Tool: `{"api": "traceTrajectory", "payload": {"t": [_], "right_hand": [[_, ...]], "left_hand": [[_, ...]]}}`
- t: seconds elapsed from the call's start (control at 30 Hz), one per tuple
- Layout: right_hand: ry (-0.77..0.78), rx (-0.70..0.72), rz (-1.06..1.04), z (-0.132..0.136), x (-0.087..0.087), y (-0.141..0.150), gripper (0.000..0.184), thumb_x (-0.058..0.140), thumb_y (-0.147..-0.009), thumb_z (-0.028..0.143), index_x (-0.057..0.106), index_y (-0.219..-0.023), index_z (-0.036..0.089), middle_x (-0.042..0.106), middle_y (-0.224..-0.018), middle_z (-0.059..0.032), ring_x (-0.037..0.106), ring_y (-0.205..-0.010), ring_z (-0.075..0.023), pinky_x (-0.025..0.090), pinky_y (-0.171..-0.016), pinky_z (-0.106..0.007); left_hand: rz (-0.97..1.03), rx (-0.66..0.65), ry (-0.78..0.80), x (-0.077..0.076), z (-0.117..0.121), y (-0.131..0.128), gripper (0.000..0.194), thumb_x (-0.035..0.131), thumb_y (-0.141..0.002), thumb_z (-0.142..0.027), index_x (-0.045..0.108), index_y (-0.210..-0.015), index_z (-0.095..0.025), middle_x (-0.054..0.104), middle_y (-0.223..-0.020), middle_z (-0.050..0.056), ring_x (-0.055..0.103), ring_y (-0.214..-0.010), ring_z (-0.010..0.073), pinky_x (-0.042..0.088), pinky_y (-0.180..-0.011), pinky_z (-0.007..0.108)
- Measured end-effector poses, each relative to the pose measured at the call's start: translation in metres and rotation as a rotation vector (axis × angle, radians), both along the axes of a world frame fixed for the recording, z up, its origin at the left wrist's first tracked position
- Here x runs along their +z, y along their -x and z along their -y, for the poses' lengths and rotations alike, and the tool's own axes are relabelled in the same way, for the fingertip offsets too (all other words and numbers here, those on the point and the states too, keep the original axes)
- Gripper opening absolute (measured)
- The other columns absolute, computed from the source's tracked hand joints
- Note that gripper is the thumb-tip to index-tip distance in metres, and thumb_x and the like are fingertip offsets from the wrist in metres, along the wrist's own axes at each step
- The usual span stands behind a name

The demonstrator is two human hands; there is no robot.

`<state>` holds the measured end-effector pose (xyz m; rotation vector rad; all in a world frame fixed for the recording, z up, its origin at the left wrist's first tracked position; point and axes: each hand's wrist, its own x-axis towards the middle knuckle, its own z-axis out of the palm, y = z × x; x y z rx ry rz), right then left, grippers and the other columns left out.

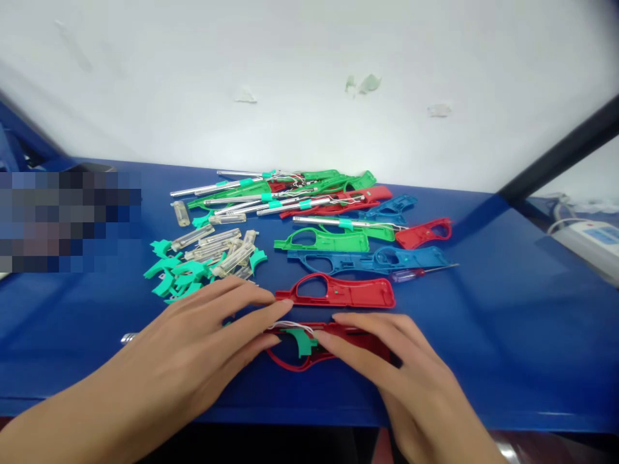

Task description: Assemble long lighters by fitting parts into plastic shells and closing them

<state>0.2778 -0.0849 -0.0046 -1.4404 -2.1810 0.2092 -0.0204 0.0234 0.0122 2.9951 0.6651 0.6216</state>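
Close to the front edge of the table lies a red lighter casing half (pixel 296 368), with a green trigger (pixel 304 341) and thin white wires (pixel 296 325) in it. My left hand (pixel 207 341) has its fingers bent over the casing's left end, thumb beneath. On the right part, my right hand (pixel 406 364) holds the casing between thumb and fingers, one fingertip by the wires and trigger. A silver tube end (pixel 128 338) shows left of my left hand, which hides the stretch between. Just behind the hands is another red casing half (pixel 360 292).
Behind are a green casing half (pixel 333 241), a blue casing half (pixel 358 261) and a screwdriver (pixel 409 275). Clear tanks (pixel 235 258) and loose green triggers (pixel 176 277) are heaped left. Silver tubes (pixel 242 203) lie farther back. A power strip (pixel 594 232) is at right.
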Motion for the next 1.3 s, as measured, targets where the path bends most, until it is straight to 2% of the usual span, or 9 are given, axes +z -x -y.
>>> {"api": "traceTrajectory", "payload": {"t": [0.13,0.23,0.3,0.4,0.7,0.9,1.0,1.17,1.3], "right_hand": [[-0.001,0.032,0.052,0.004,-0.005,-0.001,0.106,0.049,-0.074,-0.004,0.055,-0.167,0.046,0.065,-0.153,-0.0015,0.067,-0.135,-0.0184,0.066,-0.108,-0.029],[0.041,0.007,0.111,0.008,-0.010,-0.001,0.126,0.048,-0.057,-0.005,0.049,-0.170,0.049,0.059,-0.159,-0.0016,0.064,-0.141,-0.0230,0.065,-0.112,-0.037],[0.061,0.005,0.132,0.009,-0.012,-0.001,0.132,0.048,-0.052,-0.005,0.046,-0.172,0.050,0.057,-0.162,-0.0012,0.063,-0.143,-0.0254,0.064,-0.115,-0.041],[0.056,0.022,0.140,0.009,-0.015,-0.002,0.129,0.049,-0.055,-0.004,0.045,-0.173,0.049,0.058,-0.162,-0.0017,0.063,-0.145,-0.0273,0.066,-0.110,-0.039],[-0.015,0.046,0.178,0.002,-0.019,-0.008,0.102,0.049,-0.085,-0.003,0.047,-0.171,0.052,0.058,-0.160,-0.0032,0.063,-0.143,-0.0204,0.066,-0.105,-0.028],[0.011,0.045,0.152,0.007,-0.016,-0.007,0.108,0.049,-0.079,-0.006,0.047,-0.171,0.051,0.057,-0.159,-0.0046,0.064,-0.142,-0.0216,0.068,-0.097,-0.026],[0.006,0.040,0.145,0.007,-0.015,-0.006,0.106,0.049,-0.081,-0.006,0.048,-0.171,0.051,0.058,-0.159,-0.0045,0.064,-0.142,-0.0220,0.067,-0.103,-0.030],[0.008,0.043,0.137,0.003,-0.017,-0.006,0.109,0.047,-0.078,-0.006,0.046,-0.172,0.049,0.060,-0.158,-0.0039,0.066,-0.140,-0.0211,0.067,-0.103,-0.030],[0.010,0.022,0.157,0.002,-0.019,-0.005,0.117,0.048,-0.070,-0.005,0.044,-0.173,0.049,0.059,-0.160,-0.0045,0.066,-0.141,-0.0255,0.069,-0.102,-0.034]], "left_hand": [[0.157,0.055,0.124,-0.003,0.005,0.003,0.027,0.048,-0.122,-0.025,0.071,-0.136,-0.028,0.075,-0.130,-0.001,0.071,-0.118,0.0119,0.056,-0.110,0.020],[0.220,0.047,0.172,-0.002,0.005,0.000,0.027,0.049,-0.121,-0.018,0.073,-0.131,-0.029,0.074,-0.123,-0.001,0.072,-0.110,0.0084,0.057,-0.103,0.015],[0.249,0.040,0.175,-0.002,0.005,-0.002,0.031,0.050,-0.118,-0.012,0.074,-0.128,-0.028,0.075,-0.118,-0.001,0.073,-0.104,0.0083,0.059,-0.096,0.014],[0.275,0.048,0.189,-0.003,0.008,-0.005,0.036,0.048,-0.116,-0.008,0.077,-0.124,-0.027,0.076,-0.111,0.000,0.075,-0.098,0.0100,0.061,-0.090,0.017],[0.288,0.052,0.261,-0.005,0.012,-0.006,0.040,0.048,-0.113,-0.003,0.077,-0.130,-0.026,0.076,-0.115,0.003,0.075,-0.103,0.0129,0.061,-0.092,0.020],[0.300,0.039,0.250,-0.006,0.012,-0.006,0.045,0.046,-0.109,0.003,0.076,-0.126,-0.025,0.076,-0.116,0.001,0.074,-0.104,0.0096,0.058,-0.095,0.015],[0.301,0.047,0.266,-0.007,0.012,-0.006,0.043,0.048,-0.108,0.004,0.077,-0.124,-0.024,0.076,-0.115,0.002,0.074,-0.103,0.0101,0.059,-0.092,0.015],[0.323,0.042,0.287,-0.007,0.010,-0.006,0.040,0.051,-0.109,0.002,0.077,-0.125,-0.024,0.077,-0.115,0.002,0.076,-0.102,0.0115,0.061,-0.090,0.017],[0.306,0.038,0.279,-0.006,0.010,-0.007,0.038,0.048,-0.114,-0.004,0.076,-0.128,-0.025,0.076,-0.114,0.002,0.075,-0.102,0.0104,0.060,-0.092,0.016]]}}
